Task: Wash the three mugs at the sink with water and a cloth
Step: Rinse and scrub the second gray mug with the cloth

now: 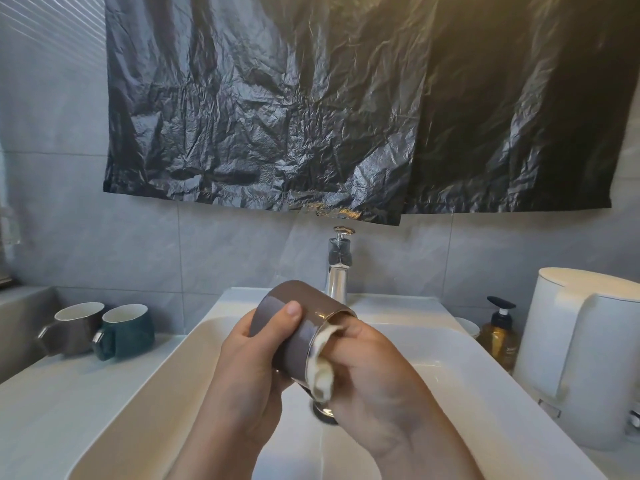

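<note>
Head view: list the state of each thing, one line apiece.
held mug: on its side, gripped by left hand.
cloth: pushed into its mouth by right hand.
brown mug: mouth up on the counter.
green mug: mouth up beside it.
soap bottle: upright, pump fitted.

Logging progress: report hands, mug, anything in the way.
Left hand grips taupe mug over sink. Right hand presses cream cloth inside it. Brown mug, teal mug on counter. Nothing blocking.
</note>
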The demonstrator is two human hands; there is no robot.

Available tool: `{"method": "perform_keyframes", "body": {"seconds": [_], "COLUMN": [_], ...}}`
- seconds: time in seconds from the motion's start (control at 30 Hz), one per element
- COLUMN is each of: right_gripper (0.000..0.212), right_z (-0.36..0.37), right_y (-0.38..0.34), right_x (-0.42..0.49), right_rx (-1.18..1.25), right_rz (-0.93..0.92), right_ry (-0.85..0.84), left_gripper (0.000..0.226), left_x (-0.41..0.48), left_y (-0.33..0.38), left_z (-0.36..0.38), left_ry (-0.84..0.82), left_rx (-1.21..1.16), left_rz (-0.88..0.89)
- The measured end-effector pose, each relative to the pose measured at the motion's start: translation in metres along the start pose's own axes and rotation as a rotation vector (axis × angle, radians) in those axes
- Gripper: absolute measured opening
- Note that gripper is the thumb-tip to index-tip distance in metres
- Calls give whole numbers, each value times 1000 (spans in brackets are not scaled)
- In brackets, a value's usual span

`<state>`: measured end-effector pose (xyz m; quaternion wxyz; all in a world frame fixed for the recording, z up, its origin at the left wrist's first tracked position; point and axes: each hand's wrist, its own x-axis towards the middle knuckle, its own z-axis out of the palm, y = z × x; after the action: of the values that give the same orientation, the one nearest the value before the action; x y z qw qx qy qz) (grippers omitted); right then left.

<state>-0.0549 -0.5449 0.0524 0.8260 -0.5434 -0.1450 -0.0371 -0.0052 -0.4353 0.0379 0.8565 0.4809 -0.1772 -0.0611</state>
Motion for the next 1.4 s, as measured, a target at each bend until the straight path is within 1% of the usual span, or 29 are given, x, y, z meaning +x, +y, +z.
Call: {"method": "perform_keyframes", "body": {"seconds": [0.03,0.07,0.1,0.13,0.17,0.2,0.27,0.33,0.4,0.47,0.53,0.63,0.73,0.8,0.83,0.9,1.0,1.07,1.13,1.23,1.27,1.3,1.33,1.37,1.4], "right_gripper": [42,41,39,36,33,31,24,24,16,8,11,16,22,29,31,31,15,9,13,23,24,21,21,25,29], "right_z": [4,6,8,8,9,7,5,3,0,-2,-5,-5,-2,-2,-2,-4,-5,-7,-6,-4,-2,-1,-2,-4,-7], "right_y": [-2,-2,-3,-2,-3,-2,-4,-7,-10,-14,-16,-13,-8,-7,-8,-11,-17,-22,-24,-19,-16,-15,-15,-16,-18], "right_x": [0,0,-1,-2,-4,-5,-10,-12,-14,-16,-17,-15,-12,-13,-14,-16,-20,-23,-24,-21,-21,-21,-21,-21,-22], "right_rx": [168,281,320,285,188,36,-334,-652,-784,-801,-800,-777,-550,-384,-345,-408,-638,-732,-879,-1186,-1218,-1206,-1182,-1133,-1051], "right_rz": [-16,-32,-42,-39,-25,-16,-51,-86,-108,-132,-140,-162,-163,-146,-139,-128,-109,-94,-99,-170,-175,-134,-67,-29,-32], "right_ry": [-32,-61,-82,-78,-57,-14,36,31,27,2,-24,-23,-33,-62,-76,-84,-87,-103,-102,7,49,85,118,148,160], "left_gripper": [34,38,42,44,44,42,41,43,42,42,53,57,58,63,64,66,57,55,60,68,66,56,41,30,30], "left_x": [0,1,1,1,1,1,1,2,2,3,2,1,-3,-5,-6,-6,-6,-6,-7,-9,-10,-10,-10,-10,-10], "left_y": [0,0,0,1,2,2,4,5,6,5,6,5,2,0,0,1,3,5,6,7,8,10,11,12,13], "left_z": [0,0,0,0,-1,-2,-4,-4,-5,-6,-6,-5,3,6,7,7,4,3,4,5,5,5,3,1,-2], "left_ry": [4,9,13,15,18,22,33,36,39,53,65,100,88,64,52,33,37,35,40,-7,-43,-78,-113,-146,-165], "left_rx": [1,1,-1,-5,-9,-8,-3,-8,-20,-50,-80,-101,-95,-70,-63,-55,-90,-88,-78,47,77,85,87,82,66], "left_rz": [7,14,19,22,30,39,50,44,28,8,-2,52,107,114,109,94,54,19,-9,-17,-31,-39,-35,-33,-34]}}
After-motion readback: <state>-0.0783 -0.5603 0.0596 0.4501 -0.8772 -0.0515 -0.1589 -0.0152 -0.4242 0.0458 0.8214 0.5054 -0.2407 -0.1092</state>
